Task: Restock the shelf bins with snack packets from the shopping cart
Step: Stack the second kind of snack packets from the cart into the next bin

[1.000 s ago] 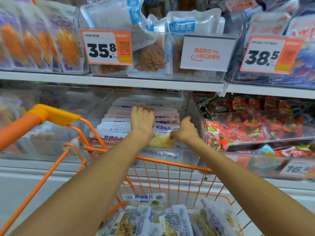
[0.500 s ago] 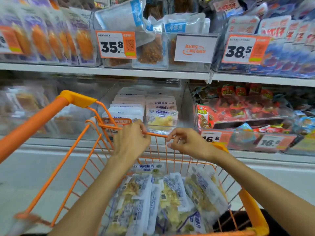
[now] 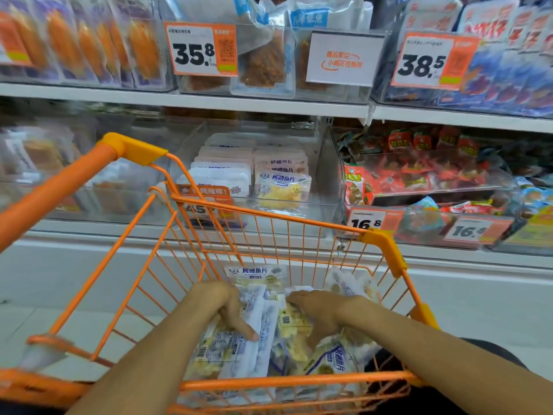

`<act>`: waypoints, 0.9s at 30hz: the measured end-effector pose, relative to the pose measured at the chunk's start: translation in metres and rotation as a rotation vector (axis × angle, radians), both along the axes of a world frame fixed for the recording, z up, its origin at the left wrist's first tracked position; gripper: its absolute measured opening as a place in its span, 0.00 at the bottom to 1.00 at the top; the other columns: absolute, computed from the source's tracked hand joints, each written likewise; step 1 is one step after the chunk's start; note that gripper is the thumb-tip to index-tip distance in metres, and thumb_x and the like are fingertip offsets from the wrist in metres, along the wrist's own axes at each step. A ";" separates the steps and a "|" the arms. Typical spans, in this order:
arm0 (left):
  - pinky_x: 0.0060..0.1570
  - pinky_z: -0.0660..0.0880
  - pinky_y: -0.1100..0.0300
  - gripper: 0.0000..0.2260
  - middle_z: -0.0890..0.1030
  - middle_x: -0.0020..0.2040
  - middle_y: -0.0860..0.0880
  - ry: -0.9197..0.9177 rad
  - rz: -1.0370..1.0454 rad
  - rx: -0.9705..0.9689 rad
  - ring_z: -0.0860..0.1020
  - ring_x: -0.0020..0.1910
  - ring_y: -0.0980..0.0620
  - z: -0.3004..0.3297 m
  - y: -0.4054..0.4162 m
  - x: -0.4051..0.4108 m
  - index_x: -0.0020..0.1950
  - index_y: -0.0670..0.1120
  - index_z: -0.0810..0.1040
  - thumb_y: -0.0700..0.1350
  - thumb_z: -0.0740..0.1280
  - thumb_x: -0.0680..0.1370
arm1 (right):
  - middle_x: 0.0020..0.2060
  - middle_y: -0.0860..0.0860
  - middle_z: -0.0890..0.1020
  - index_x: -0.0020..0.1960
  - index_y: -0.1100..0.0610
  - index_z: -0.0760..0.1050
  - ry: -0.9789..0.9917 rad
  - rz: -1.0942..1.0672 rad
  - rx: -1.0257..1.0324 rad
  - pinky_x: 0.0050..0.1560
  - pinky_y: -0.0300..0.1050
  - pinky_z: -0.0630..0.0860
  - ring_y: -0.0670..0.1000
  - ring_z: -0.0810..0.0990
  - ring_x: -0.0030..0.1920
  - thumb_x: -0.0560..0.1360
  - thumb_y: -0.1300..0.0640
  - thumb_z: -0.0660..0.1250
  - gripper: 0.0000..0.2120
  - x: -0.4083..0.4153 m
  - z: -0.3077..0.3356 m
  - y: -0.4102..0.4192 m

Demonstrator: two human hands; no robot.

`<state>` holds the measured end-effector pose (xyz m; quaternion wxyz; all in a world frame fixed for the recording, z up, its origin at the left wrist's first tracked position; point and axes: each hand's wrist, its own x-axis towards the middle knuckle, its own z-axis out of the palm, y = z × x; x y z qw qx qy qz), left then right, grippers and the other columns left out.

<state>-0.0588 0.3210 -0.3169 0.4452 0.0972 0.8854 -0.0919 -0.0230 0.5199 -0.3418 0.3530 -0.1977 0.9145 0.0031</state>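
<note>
Your orange cart (image 3: 386,250) sits against the shelf so the half-filled clear bin (image 3: 326,175) stays reachable; snack packets (image 3: 299,333) heap inside it, your left hand (image 3: 227,304) closing on one, right hand (image 3: 317,310) spread flat, gathering others.

Obscured and cut-off items, head view.

The left hand (image 3: 223,307) hides its fingertips among the snack packets (image 3: 257,348); the right hand (image 3: 321,313) covers the packet beneath, grip unclear. The cart (image 3: 269,381) is cropped at the bottom and left edges. The left shelf bin (image 3: 59,169) is blurred, its contents unreadable. The price tag (image 3: 206,205) behind the cart wire reads possibly 45. Small print on the upper tags is illegible.
</note>
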 end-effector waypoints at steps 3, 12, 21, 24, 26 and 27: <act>0.55 0.68 0.57 0.27 0.71 0.54 0.48 -0.011 0.033 0.117 0.73 0.49 0.51 0.004 -0.002 -0.004 0.61 0.48 0.72 0.64 0.70 0.70 | 0.77 0.51 0.55 0.79 0.54 0.49 -0.101 -0.072 -0.012 0.72 0.53 0.63 0.55 0.58 0.75 0.74 0.55 0.71 0.41 -0.003 0.016 0.006; 0.63 0.69 0.54 0.17 0.70 0.70 0.46 0.157 0.258 0.533 0.70 0.66 0.46 0.033 -0.018 -0.024 0.70 0.45 0.70 0.41 0.61 0.81 | 0.57 0.60 0.76 0.68 0.61 0.65 0.183 -0.460 -0.525 0.47 0.48 0.71 0.59 0.77 0.52 0.83 0.61 0.52 0.15 -0.003 0.063 0.024; 0.50 0.76 0.56 0.17 0.75 0.66 0.49 0.115 0.786 0.875 0.79 0.54 0.49 0.040 -0.034 -0.029 0.68 0.50 0.71 0.43 0.65 0.79 | 0.59 0.51 0.75 0.61 0.51 0.69 -0.010 -0.743 -0.723 0.57 0.43 0.76 0.51 0.79 0.54 0.74 0.62 0.69 0.19 0.004 0.078 0.030; 0.46 0.78 0.54 0.15 0.76 0.63 0.47 0.057 0.876 0.921 0.79 0.55 0.46 0.041 -0.034 -0.029 0.66 0.43 0.71 0.41 0.64 0.79 | 0.52 0.53 0.80 0.52 0.51 0.71 -0.045 -0.889 -0.813 0.48 0.43 0.79 0.52 0.82 0.49 0.73 0.64 0.70 0.14 0.001 0.076 0.035; 0.39 0.74 0.55 0.07 0.75 0.54 0.48 0.008 0.897 0.920 0.77 0.44 0.48 0.041 -0.033 -0.027 0.58 0.41 0.71 0.39 0.61 0.80 | 0.52 0.57 0.82 0.57 0.56 0.72 -0.119 -0.987 -0.890 0.51 0.46 0.81 0.55 0.83 0.49 0.73 0.67 0.70 0.16 -0.001 0.073 0.036; 0.37 0.72 0.55 0.03 0.73 0.51 0.46 -0.006 0.918 0.914 0.76 0.41 0.48 0.042 -0.033 -0.026 0.52 0.40 0.71 0.38 0.59 0.80 | 0.51 0.58 0.82 0.59 0.58 0.73 -0.162 -1.016 -0.925 0.50 0.47 0.81 0.55 0.83 0.49 0.73 0.68 0.70 0.17 -0.001 0.072 0.036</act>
